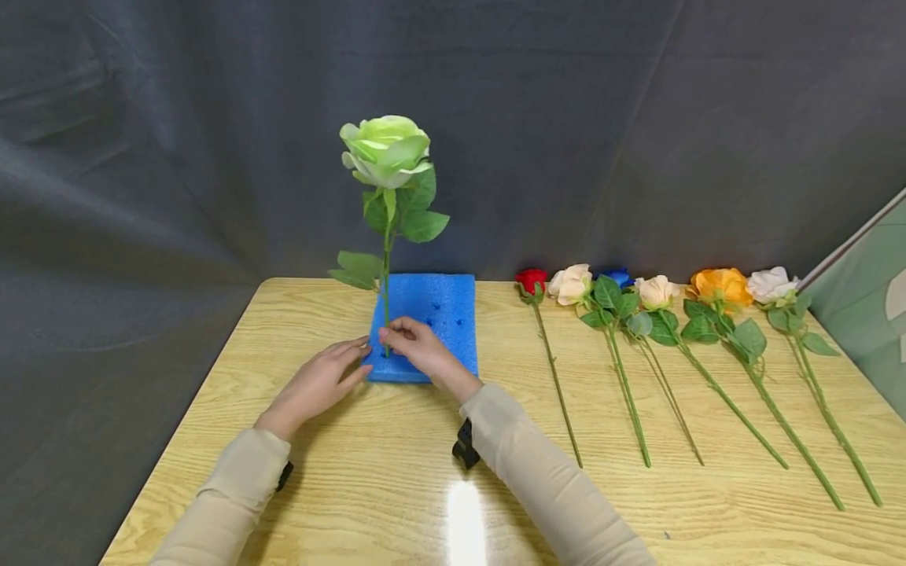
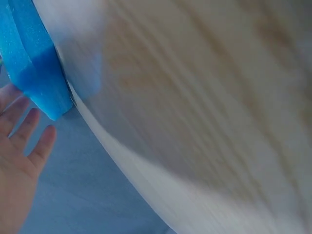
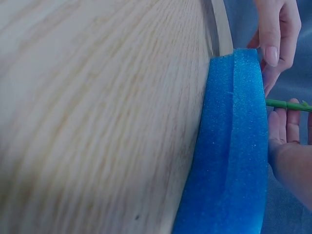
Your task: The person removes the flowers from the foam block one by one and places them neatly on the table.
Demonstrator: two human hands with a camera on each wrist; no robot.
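A pale green artificial rose [image 1: 387, 149] stands upright, its stem's lower end at the front left of a blue foam block [image 1: 453, 346]. My right hand [image 1: 423, 346] pinches that stem low down, just above the foam. In the right wrist view the green stem [image 3: 280, 104] meets the foam's face beside the right fingers. My left hand [image 1: 322, 385] lies at the block's left edge, fingers extended and touching it. The left wrist view shows these fingers [image 2: 22, 129] spread against the foam's side [image 2: 39, 73]. Several small holes dot the foam's top.
To the right, a red rose [image 1: 531, 281], cream roses, a blue rose [image 1: 619, 277], an orange rose [image 1: 720, 288] and a white rose [image 1: 771, 284] lie in a row on the wooden table [image 1: 396, 472]. A dark curtain [image 1: 538, 141] hangs behind the table.
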